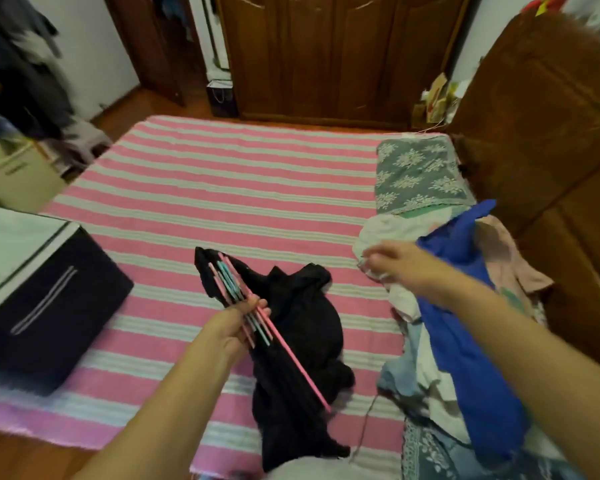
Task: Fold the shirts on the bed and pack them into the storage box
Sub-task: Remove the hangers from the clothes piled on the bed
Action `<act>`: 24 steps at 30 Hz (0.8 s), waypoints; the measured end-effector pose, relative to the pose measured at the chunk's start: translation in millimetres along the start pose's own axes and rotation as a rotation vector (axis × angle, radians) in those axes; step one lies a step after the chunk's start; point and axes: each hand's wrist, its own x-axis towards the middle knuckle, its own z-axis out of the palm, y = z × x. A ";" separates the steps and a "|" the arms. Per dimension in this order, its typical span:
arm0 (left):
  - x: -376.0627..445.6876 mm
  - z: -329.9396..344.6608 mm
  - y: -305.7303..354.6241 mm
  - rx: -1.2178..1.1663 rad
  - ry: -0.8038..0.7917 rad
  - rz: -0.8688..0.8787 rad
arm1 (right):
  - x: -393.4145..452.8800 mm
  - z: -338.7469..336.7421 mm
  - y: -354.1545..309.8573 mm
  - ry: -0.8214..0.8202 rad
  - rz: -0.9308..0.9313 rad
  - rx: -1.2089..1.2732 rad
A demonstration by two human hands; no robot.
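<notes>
Left hand [238, 325], lower centre of frame: gripping a black garment [302, 327] with pink and teal stripes, which is draping down onto the pink-and-white striped bed [222, 188]. Right hand [395, 263], right of centre: blurred, fingers curling over a white cloth [400, 299] at the edge of the mixed pile of clothes [465, 323] topped by a bright blue shirt [458, 306]; grip cannot be told. Dark fabric storage box [49, 306] sitting at the left edge, on the bed

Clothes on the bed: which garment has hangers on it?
The black garment, mid-bed; the left hand grips pink and teal hangers on it. The right-side clothes pile shows none.
</notes>
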 end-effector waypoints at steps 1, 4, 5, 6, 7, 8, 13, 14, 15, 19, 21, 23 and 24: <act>-1.6 -4.0 0.7 0.005 -0.004 0.003 | -9.6 50.7 -1.7 -0.143 -0.021 -0.043; -8.5 -14.2 3.6 0.033 -0.049 -0.006 | -25.4 167.1 -8.9 -0.263 -0.057 -0.049; -11.7 -18.7 3.2 0.052 -0.071 -0.022 | -25.4 188.5 -11.5 -0.215 -0.050 -0.023; -15.4 -23.9 2.5 0.072 -0.093 -0.040 | -23.6 201.1 -12.6 -0.143 -0.037 0.007; -18.3 -30.6 2.3 0.105 -0.108 -0.057 | -23.0 207.9 -13.5 -0.076 -0.020 0.021; -21.1 -37.2 2.8 0.152 -0.118 -0.075 | -23.6 212.1 -12.7 -0.021 -0.036 -0.009; -14.4 -56.7 13.7 0.264 -0.159 -0.121 | -34.6 243.1 -17.6 0.208 -0.406 -0.463; -10.0 -56.9 15.7 0.237 -0.147 -0.117 | -34.8 253.0 -19.1 0.269 -0.411 -0.469; -5.3 -57.2 17.6 0.210 -0.133 -0.109 | -34.6 262.1 -18.8 0.343 -0.391 -0.446; 5.4 -66.4 24.5 0.158 -0.119 -0.101 | -43.7 279.9 -12.3 0.460 -0.222 -0.324; 7.1 -71.5 24.7 0.133 -0.115 -0.132 | -48.5 277.7 -12.7 0.470 -0.187 -0.339; 9.7 -76.1 22.9 0.107 -0.095 -0.141 | -48.0 277.8 -14.6 0.488 -0.159 -0.353; 8.8 -77.8 23.2 0.094 -0.090 -0.138 | -47.7 277.4 -16.9 0.485 -0.131 -0.332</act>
